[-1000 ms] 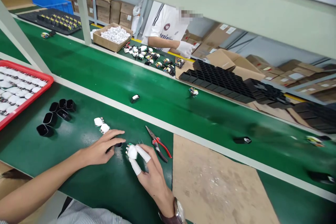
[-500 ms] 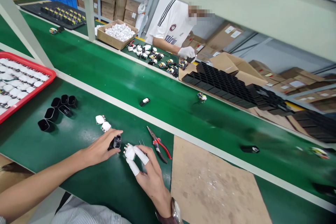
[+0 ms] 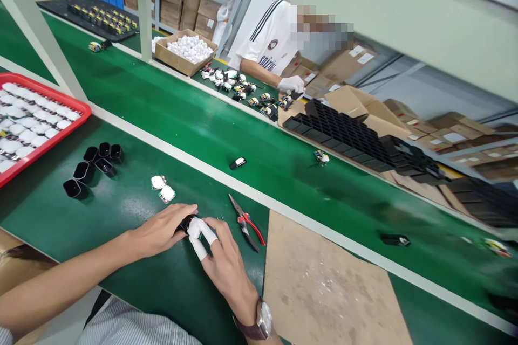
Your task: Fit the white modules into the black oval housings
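Observation:
My left hand is closed around a small black plastic housing, its open end turned to the right. Between thumb and fingers in white finger cots, my right hand pinches a small circuit board with a white cap. The board meets the mouth of the housing; how far it sits inside is hidden by my fingers. Two more white-capped circuit boards lie on the green bench just beyond my left hand. Red-handled long-nose pliers rest to the right of my right hand.
Several empty black housings stand at left, near a red tray of white-capped boards. A brown board lies at right. Beyond a pale rail, a green conveyor carries scattered parts. Across it, a co-worker's gloved hand handles parts.
My right hand has moved left, bringing the white-capped board from beside the housing against its opening. Parts on the conveyor have shifted to the right.

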`<state>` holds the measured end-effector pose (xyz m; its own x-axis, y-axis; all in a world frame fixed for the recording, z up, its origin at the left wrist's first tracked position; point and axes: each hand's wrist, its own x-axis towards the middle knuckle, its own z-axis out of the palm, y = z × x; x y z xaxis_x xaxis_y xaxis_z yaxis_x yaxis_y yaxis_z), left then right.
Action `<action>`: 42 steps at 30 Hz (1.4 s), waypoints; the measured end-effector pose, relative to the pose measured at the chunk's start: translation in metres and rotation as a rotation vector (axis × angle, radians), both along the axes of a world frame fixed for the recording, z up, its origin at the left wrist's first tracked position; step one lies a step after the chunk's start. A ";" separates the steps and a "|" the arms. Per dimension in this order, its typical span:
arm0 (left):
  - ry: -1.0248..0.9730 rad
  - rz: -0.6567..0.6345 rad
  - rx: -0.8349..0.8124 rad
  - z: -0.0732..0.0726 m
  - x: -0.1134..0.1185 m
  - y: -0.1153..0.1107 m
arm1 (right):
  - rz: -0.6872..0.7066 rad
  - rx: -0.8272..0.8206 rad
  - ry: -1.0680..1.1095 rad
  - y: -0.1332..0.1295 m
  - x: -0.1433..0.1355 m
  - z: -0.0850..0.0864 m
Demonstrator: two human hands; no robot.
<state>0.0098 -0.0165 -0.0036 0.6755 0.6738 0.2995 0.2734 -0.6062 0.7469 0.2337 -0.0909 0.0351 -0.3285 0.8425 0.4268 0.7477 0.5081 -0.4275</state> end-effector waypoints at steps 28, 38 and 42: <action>-0.032 -0.043 0.045 0.008 -0.005 -0.002 | 0.072 -0.045 0.041 0.011 -0.003 -0.020; -0.165 -0.095 0.209 0.011 -0.002 0.008 | 0.186 -0.209 0.137 0.020 0.016 -0.026; -0.151 -0.124 0.146 0.012 0.000 0.011 | 0.184 -0.227 0.090 0.019 0.018 -0.022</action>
